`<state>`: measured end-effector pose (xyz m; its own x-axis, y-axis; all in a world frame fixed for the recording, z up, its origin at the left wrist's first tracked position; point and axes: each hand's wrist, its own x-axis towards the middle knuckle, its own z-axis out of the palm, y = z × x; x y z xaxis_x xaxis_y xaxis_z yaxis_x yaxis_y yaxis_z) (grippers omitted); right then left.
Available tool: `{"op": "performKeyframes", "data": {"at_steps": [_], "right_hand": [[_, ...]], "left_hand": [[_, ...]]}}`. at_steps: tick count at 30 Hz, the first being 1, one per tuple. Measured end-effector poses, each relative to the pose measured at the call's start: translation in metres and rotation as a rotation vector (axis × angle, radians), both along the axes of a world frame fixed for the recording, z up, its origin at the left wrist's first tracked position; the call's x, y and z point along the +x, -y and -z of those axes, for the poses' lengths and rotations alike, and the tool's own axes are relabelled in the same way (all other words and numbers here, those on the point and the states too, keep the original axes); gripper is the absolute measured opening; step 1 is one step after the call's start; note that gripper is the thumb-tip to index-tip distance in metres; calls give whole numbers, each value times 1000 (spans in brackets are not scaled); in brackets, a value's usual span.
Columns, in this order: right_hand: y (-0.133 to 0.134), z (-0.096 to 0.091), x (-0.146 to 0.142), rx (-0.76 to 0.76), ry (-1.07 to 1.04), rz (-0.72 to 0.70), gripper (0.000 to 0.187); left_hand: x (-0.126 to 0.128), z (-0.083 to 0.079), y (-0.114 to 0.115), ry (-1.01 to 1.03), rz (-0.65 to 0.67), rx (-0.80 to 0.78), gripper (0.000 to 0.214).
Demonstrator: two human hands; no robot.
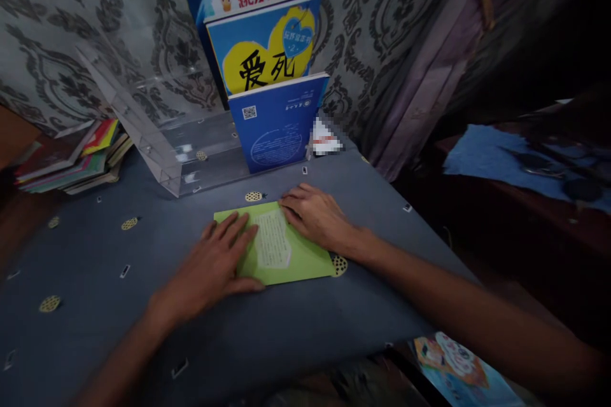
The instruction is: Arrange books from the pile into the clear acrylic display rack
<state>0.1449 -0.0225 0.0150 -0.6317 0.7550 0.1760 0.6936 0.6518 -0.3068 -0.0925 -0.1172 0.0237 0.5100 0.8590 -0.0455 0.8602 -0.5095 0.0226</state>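
Left hand (222, 261) splayed at nine o'clock, right hand (315, 215) loosely open at two, neither gripping the green book (305, 255): light, bendable, I'd judge; edges suit holding!

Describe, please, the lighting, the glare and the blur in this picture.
Head view: light is dim, nearly black at the upper right; head view: whitish glare spots the base of the clear plastic rack; head view: small print on the flat green rectangular book is too soft to read.

Left hand (214, 264), right hand (316, 215) on green book (274, 241); blue book (279, 124) standing in clear rack (147, 147) behind.
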Motion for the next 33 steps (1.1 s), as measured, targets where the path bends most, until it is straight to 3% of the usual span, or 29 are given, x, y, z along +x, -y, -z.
{"op": "performKeyframes", "data": {"at_steps": [3, 8, 18, 22, 29, 31, 33], "right_hand": [[3, -13, 2, -21, 107, 44, 24], [4, -29, 13, -41, 319, 57, 34], [-7, -19, 21, -92, 130, 46, 25], [-7, -21, 21, -120, 154, 22, 25], [-2, -24, 9, -36, 229, 202, 28], [-1, -21, -1, 13, 157, 149, 25], [-1, -15, -15, 38, 45, -17, 23]], "left_hand": [[-12, -9, 3, -12, 93, -107, 83], [-20, -17, -4, 1, 112, -165, 59], [-18, -8, -13, 157, -19, -69, 50], [-16, -4, -20, 167, -67, -50, 49], [5, -4, -25, 130, -117, 49, 37], [12, -3, -25, 115, -136, 69, 34], [19, 0, -25, 93, -152, 92, 32]]}}
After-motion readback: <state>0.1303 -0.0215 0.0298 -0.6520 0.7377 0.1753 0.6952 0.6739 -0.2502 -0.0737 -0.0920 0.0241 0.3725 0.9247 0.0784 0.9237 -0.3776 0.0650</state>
